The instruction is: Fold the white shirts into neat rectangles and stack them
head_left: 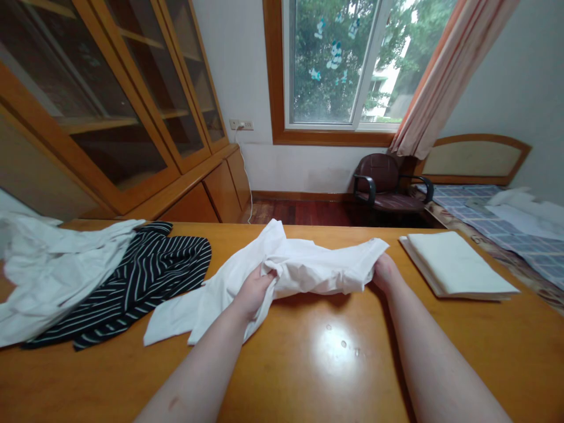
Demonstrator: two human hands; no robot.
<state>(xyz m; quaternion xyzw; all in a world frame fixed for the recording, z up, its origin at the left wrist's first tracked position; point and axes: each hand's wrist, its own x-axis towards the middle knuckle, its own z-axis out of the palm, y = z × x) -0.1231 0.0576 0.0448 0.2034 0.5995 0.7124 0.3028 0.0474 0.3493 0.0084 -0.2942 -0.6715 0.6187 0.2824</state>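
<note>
A crumpled white garment [308, 264] lies across the middle of the wooden table [335, 364]. My left hand [254, 289] is closed on a bunch of its cloth near the left of the bundle. My right hand [384, 271] grips its right end, with the fingers tucked under the fabric. Part of the garment trails down to the left, flat on the table.
A black-and-white striped garment [145, 276] and a white cloth heap [53, 270] lie at the left. A folded pale stack [453, 264] sits at the right. Beyond the table stand a wooden glass-door cabinet [132, 111], a dark armchair [388, 182] and a bed [506, 217].
</note>
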